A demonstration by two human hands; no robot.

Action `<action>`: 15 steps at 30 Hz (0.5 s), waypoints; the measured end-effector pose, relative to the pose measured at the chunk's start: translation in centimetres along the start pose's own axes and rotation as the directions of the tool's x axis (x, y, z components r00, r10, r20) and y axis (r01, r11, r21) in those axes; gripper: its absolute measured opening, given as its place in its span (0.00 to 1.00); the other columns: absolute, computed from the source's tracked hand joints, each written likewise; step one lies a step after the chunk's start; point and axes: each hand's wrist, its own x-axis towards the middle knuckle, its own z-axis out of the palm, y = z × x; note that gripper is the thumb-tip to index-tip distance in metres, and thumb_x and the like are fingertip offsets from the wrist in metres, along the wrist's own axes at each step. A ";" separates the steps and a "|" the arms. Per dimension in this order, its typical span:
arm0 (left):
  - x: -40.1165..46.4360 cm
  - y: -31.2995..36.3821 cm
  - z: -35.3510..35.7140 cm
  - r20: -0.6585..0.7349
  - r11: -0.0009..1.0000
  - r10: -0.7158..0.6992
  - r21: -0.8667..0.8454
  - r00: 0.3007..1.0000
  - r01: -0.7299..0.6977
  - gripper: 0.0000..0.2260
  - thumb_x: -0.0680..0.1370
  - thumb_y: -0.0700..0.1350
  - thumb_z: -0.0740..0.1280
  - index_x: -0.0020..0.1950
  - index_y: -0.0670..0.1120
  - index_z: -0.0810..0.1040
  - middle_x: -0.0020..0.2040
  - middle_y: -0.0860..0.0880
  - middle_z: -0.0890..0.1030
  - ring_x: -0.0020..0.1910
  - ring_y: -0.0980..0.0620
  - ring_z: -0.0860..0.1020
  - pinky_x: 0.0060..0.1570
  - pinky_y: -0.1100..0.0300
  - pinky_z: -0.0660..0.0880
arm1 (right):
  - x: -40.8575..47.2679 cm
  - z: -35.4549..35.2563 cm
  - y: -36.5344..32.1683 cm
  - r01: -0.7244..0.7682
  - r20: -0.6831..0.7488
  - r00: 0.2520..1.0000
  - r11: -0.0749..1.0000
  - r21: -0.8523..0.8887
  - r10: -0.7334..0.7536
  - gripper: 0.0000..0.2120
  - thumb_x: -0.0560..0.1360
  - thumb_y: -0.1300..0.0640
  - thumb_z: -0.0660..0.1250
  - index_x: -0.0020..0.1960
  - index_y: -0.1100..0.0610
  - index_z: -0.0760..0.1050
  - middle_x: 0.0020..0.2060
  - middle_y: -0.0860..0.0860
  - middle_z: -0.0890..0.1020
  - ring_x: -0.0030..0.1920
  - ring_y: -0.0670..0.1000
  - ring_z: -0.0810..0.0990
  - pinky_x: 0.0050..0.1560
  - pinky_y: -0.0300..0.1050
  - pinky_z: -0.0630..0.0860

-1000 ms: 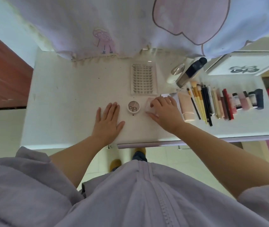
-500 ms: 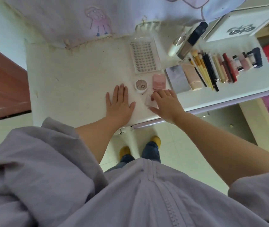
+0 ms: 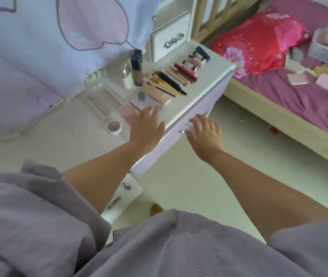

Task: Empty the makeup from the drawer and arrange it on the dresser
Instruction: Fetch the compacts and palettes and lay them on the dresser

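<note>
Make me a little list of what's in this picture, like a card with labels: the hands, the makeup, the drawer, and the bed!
left hand: open, fingers straight, over the dresser top near the front edge
right hand: open, fingers spread, at the drawer front by its handle
dresser: white top, lilac drawer front
makeup row: brushes, pencils and tubes lined up side by side
bottle: upright, dark cap, behind the row
lash tray: flat, clear
small jar: round, white
bed: purple sheet, red pillow, more bits scattered on it

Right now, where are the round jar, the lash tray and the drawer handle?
Round jar [image 3: 114, 127]: head view, on its lid.
Lash tray [image 3: 104, 101]: head view, tray middle.
Drawer handle [image 3: 185, 129]: head view, clear bar.
</note>
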 end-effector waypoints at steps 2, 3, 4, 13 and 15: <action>-0.4 6.0 1.0 0.033 0.989 0.150 -0.023 0.988 -0.149 0.24 0.81 0.52 0.52 0.75 0.45 0.57 0.69 0.42 0.67 0.65 0.43 0.68 0.61 0.50 0.65 | -4.5 -0.6 3.5 -0.156 -0.027 0.987 0.988 -0.010 0.155 0.22 0.80 0.45 0.50 0.72 0.52 0.60 0.73 0.53 0.61 0.72 0.56 0.60 0.72 0.57 0.53; -1.2 9.1 1.6 0.055 0.976 0.217 -0.040 0.975 -0.215 0.24 0.81 0.52 0.53 0.75 0.44 0.58 0.68 0.42 0.67 0.64 0.42 0.68 0.60 0.50 0.65 | -7.2 -0.9 5.4 -0.232 -0.037 0.972 0.973 -0.004 0.232 0.22 0.81 0.45 0.50 0.72 0.52 0.60 0.73 0.53 0.61 0.72 0.56 0.59 0.73 0.58 0.52; -2.3 12.2 2.4 0.085 0.960 0.278 -0.061 0.957 -0.273 0.24 0.81 0.52 0.54 0.75 0.44 0.58 0.68 0.41 0.67 0.65 0.41 0.67 0.60 0.49 0.64 | -10.1 -1.0 7.3 -0.304 -0.042 0.952 0.953 0.003 0.304 0.22 0.81 0.45 0.49 0.72 0.52 0.59 0.73 0.53 0.60 0.73 0.56 0.59 0.73 0.59 0.52; -21.2 35.3 9.8 0.342 0.690 0.708 -0.153 0.617 -0.707 0.25 0.80 0.54 0.53 0.75 0.46 0.57 0.70 0.43 0.65 0.68 0.43 0.63 0.66 0.49 0.60 | -44.2 1.5 18.2 -0.840 0.041 0.542 0.539 0.063 0.840 0.22 0.80 0.45 0.50 0.72 0.50 0.58 0.75 0.52 0.56 0.74 0.53 0.52 0.73 0.60 0.46; -26.1 39.5 10.8 0.387 0.589 0.778 -0.172 0.496 -0.790 0.25 0.81 0.55 0.52 0.75 0.47 0.56 0.70 0.44 0.65 0.68 0.44 0.64 0.65 0.49 0.60 | -51.7 2.3 18.7 -0.914 0.071 0.404 0.399 0.073 0.912 0.22 0.80 0.45 0.49 0.72 0.51 0.58 0.75 0.52 0.55 0.75 0.52 0.51 0.73 0.60 0.45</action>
